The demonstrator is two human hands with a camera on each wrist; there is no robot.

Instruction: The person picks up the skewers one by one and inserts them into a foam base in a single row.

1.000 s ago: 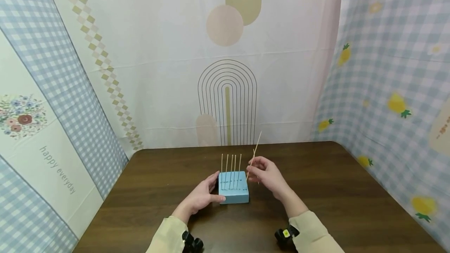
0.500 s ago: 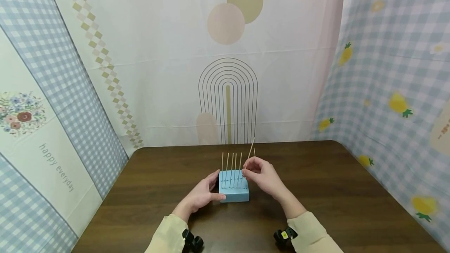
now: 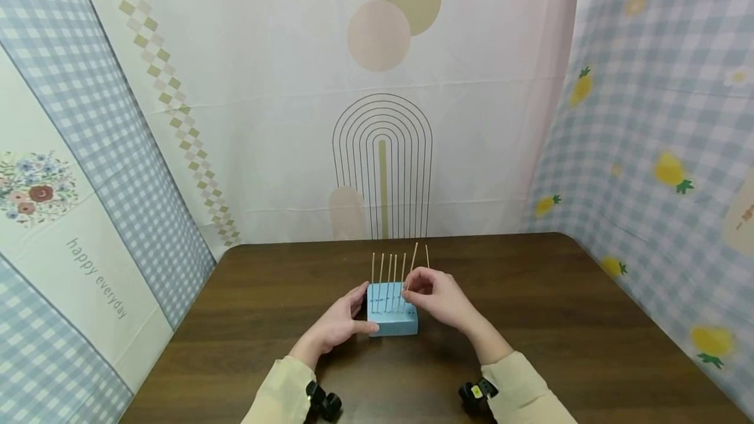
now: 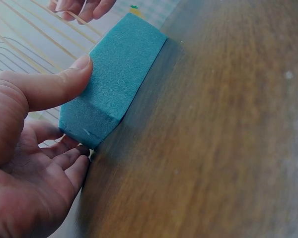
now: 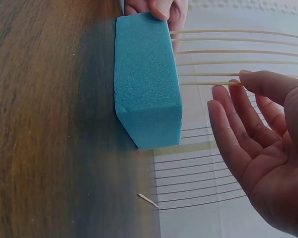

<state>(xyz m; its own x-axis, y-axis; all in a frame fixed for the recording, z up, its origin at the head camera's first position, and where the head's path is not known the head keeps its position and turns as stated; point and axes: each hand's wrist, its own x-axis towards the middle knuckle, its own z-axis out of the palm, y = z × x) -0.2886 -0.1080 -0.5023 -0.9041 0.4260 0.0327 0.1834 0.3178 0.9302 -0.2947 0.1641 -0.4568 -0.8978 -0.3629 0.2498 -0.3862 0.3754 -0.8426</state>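
My left hand [image 3: 334, 327] grips a light-blue foam block [image 3: 393, 326] that sits on the table, thumb on its near face and fingers at its left side. Several thin bamboo skewers [image 3: 381, 269] stand upright in the block's top. Between thumb and finger, my right hand [image 3: 443, 297] pinches another skewer [image 3: 415, 256], tilted slightly right. Its lower end reaches the block's top at the end of the row in the right wrist view, beside the other skewers [image 5: 213, 51]. The upper end of a further thin stick [image 3: 427, 255] shows behind my right hand, which hides the rest.
The brown wooden table [image 3: 259, 293] extends around both hands. A white patterned cloth [image 3: 283, 149] hangs behind it, with checked cloths on both sides. A short pale sliver [image 5: 148, 200] shows past the block in the right wrist view.
My right hand has moved left from beside the block to over its right part, bringing the pinched skewer down to the top. The left hand keeps its hold on the block.
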